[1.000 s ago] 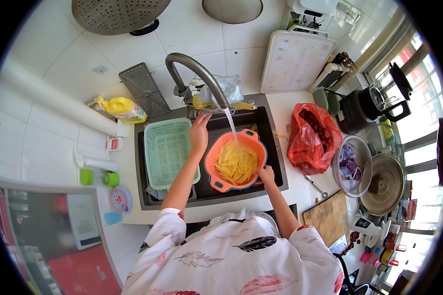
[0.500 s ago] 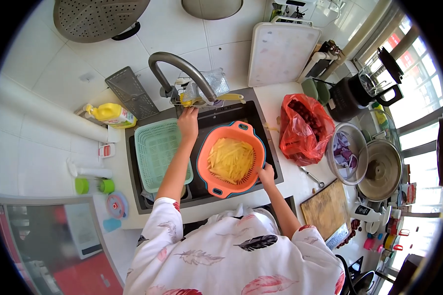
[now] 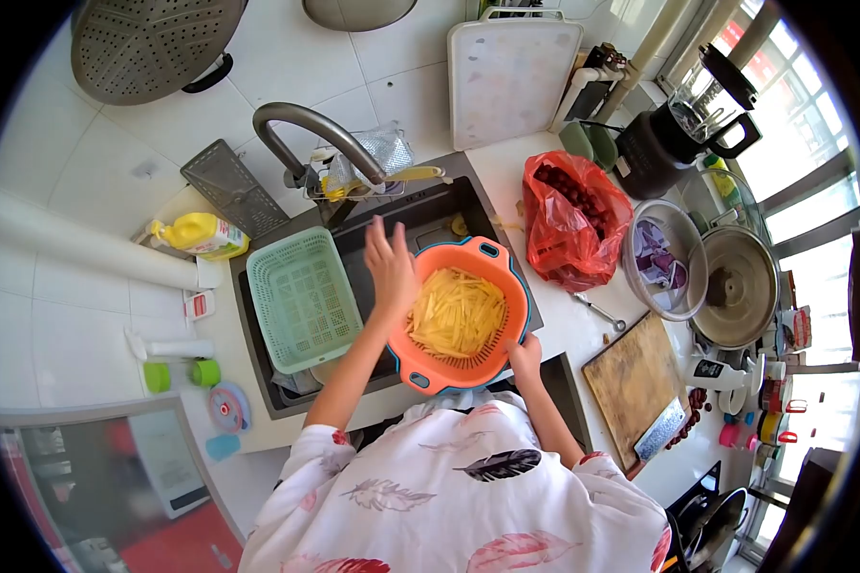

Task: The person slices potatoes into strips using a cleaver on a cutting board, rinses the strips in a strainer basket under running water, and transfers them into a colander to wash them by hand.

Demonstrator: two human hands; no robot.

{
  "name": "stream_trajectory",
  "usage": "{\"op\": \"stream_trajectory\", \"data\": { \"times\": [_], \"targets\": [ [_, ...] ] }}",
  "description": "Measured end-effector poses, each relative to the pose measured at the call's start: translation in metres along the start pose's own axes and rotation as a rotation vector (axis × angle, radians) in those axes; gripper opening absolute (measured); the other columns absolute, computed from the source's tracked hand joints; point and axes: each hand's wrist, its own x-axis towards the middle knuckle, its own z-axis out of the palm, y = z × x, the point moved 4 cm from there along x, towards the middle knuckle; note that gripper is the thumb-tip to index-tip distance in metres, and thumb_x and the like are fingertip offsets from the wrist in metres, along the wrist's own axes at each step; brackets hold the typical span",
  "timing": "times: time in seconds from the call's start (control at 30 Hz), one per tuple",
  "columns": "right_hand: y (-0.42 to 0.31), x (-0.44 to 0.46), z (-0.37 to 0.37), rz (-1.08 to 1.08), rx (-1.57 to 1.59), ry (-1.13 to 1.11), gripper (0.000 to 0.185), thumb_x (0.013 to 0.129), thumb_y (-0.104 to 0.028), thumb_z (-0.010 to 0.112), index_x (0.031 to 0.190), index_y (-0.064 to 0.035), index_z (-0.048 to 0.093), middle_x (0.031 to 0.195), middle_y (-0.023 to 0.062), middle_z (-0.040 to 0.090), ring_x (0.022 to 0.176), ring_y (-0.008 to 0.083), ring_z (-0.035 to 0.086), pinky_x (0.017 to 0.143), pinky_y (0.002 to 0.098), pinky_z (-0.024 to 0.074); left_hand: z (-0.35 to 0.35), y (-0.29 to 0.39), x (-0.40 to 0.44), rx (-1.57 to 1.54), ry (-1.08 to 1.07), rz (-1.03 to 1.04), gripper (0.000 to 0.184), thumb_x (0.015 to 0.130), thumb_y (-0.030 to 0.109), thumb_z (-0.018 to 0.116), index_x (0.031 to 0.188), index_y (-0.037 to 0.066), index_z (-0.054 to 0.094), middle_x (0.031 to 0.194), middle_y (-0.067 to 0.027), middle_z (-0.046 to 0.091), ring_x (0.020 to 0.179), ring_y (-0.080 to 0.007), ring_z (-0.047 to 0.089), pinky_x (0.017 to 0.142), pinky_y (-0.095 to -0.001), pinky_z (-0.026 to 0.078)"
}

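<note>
An orange colander (image 3: 419, 368) with a blue lower rim holds pale yellow strips (image 3: 457, 313) and hangs over the front right part of the dark sink (image 3: 430, 212). My right hand (image 3: 525, 359) grips its right edge. Beside its upper left edge, my left hand (image 3: 390, 269) is raised with its fingers spread, nothing in them. A pale green basket (image 3: 304, 298) rests in the left part of the sink. No water runs from the curved faucet (image 3: 327, 129).
Right of the sink are a red bag (image 3: 571, 250) of dark red fruit, a bowl (image 3: 693, 298) of purple pieces, a wooden board (image 3: 635, 387) and a black blender (image 3: 661, 148). A yellow bottle (image 3: 199, 235) stands at the left.
The water flow has stopped. The colander has come toward me, held by my right hand. My left hand went to the faucet base, then left it and moved to the colander's side.
</note>
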Motion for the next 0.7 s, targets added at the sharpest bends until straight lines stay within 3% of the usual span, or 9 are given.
{"op": "stream_trajectory", "data": {
  "times": [0.07,0.1,0.17,0.23,0.27,0.37,0.53,0.67,0.7],
  "targets": [
    [0.012,-0.005,-0.008,-0.092,-0.061,0.079,0.028,0.063,-0.012,0.052,0.086,0.0041,0.058,0.067,0.0135,0.06,0.05,0.0197,0.059,0.045,0.0287,0.0456,0.007,0.038,-0.029,-0.307,-0.242,0.188,0.034,0.075,0.006,0.051,0.109,0.004,0.047,0.122,-0.0178,0.035,0.109,-0.0348,0.036,0.091,-0.0396,0.033],
    [0.014,-0.007,-0.013,-0.185,-0.13,0.15,0.029,0.062,-0.012,0.052,0.086,0.0036,0.058,0.067,0.0134,0.061,0.05,0.0199,0.059,0.047,0.0291,0.0456,0.03,0.045,-0.048,-0.35,-0.365,0.256,0.039,0.075,0.011,0.053,0.114,0.007,0.046,0.123,-0.0179,0.034,0.111,-0.036,0.035,0.091,-0.0425,0.031],
    [0.011,-0.017,-0.021,-0.079,-0.051,0.14,0.029,0.061,-0.011,0.053,0.085,0.0031,0.059,0.066,0.0129,0.061,0.051,0.0201,0.058,0.05,0.0295,0.046,0.058,0.056,-0.085,-0.394,-0.499,0.328,0.045,0.075,0.017,0.056,0.118,0.009,0.044,0.125,-0.018,0.033,0.112,-0.0372,0.034,0.092,-0.0455,0.03],
    [0.013,-0.026,-0.028,0.014,0.002,0.164,0.029,0.06,-0.011,0.054,0.085,0.0036,0.059,0.065,0.0132,0.06,0.05,0.0193,0.058,0.048,0.0295,0.046,0.071,0.068,-0.107,-0.105,-0.513,0.3,0.066,0.071,0.035,0.063,0.127,0.015,0.036,0.128,-0.0176,0.031,0.115,-0.0399,0.03,0.091,-0.0545,0.027],
    [0.012,-0.031,-0.033,0.055,-0.035,0.186,0.029,0.06,-0.011,0.054,0.084,0.0039,0.06,0.066,0.0135,0.06,0.05,0.0178,0.058,0.046,0.0297,0.0458,0.083,0.076,-0.117,-0.071,-0.675,0.323,0.082,0.063,0.048,0.065,0.132,0.021,0.029,0.131,-0.0168,0.028,0.119,-0.0417,0.025,0.089,-0.061,0.023],
    [0.03,-0.038,-0.04,0.102,0.113,0.208,0.029,0.061,-0.011,0.054,0.084,0.0036,0.06,0.066,0.0134,0.06,0.05,0.0163,0.058,0.043,0.0297,0.0452,0.078,0.106,-0.13,-0.004,-0.883,0.589,0.081,0.061,0.045,0.068,0.131,0.023,0.03,0.131,-0.0162,0.028,0.119,-0.0412,0.024,0.088,-0.0601,0.025],
    [0.053,-0.038,-0.053,0.124,0.002,0.251,0.033,0.059,-0.015,0.053,0.086,0.0026,0.061,0.07,0.0129,0.062,0.069,0.0208,0.061,0.065,0.0313,0.0454,0.076,0.107,-0.138,-0.207,-1.158,0.924,0.076,0.061,0.02,0.069,0.128,0.025,0.034,0.121,-0.012,0.037,0.114,-0.0316,0.034,0.089,-0.0543,0.03],
    [0.044,-0.042,-0.052,-0.035,-0.119,0.284,0.034,0.062,-0.021,0.051,0.085,0.0012,0.06,0.071,0.0182,0.061,0.069,0.028,0.061,0.065,0.035,0.0452,0.094,0.087,-0.121,-0.052,-1.086,1.111,0.072,0.062,0.015,0.066,0.126,0.025,0.034,0.12,-0.0128,0.035,0.112,-0.0334,0.035,0.087,-0.055,0.032],
    [0.036,-0.045,-0.051,-0.058,-0.186,0.297,0.032,0.063,-0.021,0.049,0.084,0.0028,0.059,0.071,0.0216,0.059,0.072,0.0317,0.06,0.065,0.0377,0.0454,0.092,0.09,-0.109,-0.033,-1.059,1.006,0.071,0.062,0.012,0.064,0.125,0.02,0.034,0.12,-0.0139,0.034,0.112,-0.0354,0.034,0.089,-0.0535,0.031]
  ]
}}
